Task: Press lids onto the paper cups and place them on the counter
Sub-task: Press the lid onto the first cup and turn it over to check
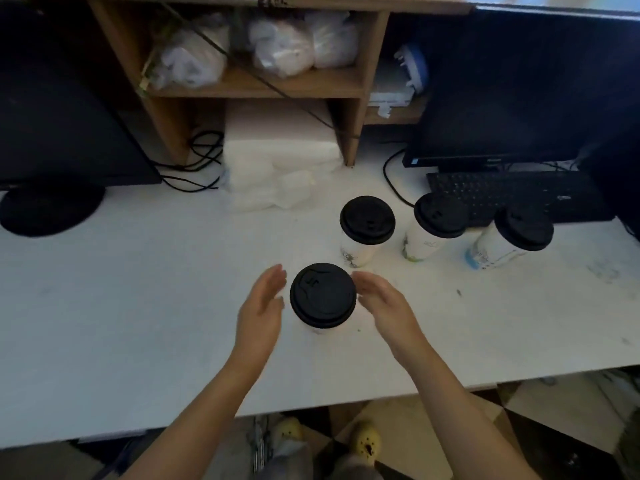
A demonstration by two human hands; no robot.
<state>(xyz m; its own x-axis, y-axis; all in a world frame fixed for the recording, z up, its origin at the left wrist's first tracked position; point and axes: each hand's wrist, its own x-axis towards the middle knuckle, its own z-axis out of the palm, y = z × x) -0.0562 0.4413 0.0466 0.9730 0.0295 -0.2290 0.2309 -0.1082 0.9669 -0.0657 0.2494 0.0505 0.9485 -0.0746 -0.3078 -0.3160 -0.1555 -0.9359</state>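
**Between the two open hands — a capped cup, not gripped**

Just left of the cup, the left hand (pixel 262 306) stands on edge, palm facing inward and fingers straight and together. It holds nothing, and a sliver of white shows between its fingers and the lid's rim, so I judge it to be just beside the cup rather than touching. Between the palms sits the paper cup (pixel 319 329), upright on the counter (pixel 138 306). Seen from above, it is almost wholly hidden under its black lid (pixel 322 295). Just right of it, the right hand (pixel 382 304) mirrors the left, fingers relaxed and a little curved, palm inward, empty. Whether its fingertips brush the rim I cannot tell, as blur hides the gap.

The lid looks level all round, which suggests it is seated. To finish well, it is worth running a thumb around the rim to feel for a raised edge before leaving the cup. If the cup must be lifted, both palms should close on the wall below the lid, never on the lid itself, with a light squeeze so the paper does not buckle and pop the seal.

Beyond the right hand's fingertips and off to its right, a row of three capped cups (pixel 440 215) stands well clear of the grip — the spot to match.
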